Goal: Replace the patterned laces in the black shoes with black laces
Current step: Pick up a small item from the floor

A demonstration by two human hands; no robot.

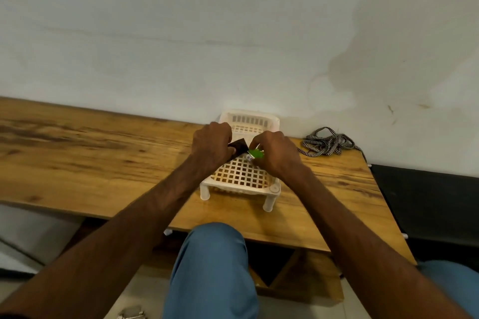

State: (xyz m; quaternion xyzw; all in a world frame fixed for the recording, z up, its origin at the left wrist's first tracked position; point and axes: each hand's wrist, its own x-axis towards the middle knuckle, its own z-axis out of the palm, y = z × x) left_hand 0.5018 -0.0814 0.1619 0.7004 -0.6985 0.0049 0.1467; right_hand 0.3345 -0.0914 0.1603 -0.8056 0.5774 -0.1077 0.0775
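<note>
Both my hands hover over a cream plastic basket (242,188) on the wooden table. My left hand (211,146) grips a small dark packet (239,146) by its left end. My right hand (274,151) pinches the packet's other end, where a green label (256,154) shows between the fingers. A pile of black-and-white patterned laces (327,144) lies on the table to the right, against the wall. No shoes are in view.
The wooden table (103,163) runs left along a pale wall (233,33); its right edge meets a black surface (427,202). My knees in blue trousers (212,267) sit below the table's front edge. Some pale objects (132,313) lie on the floor.
</note>
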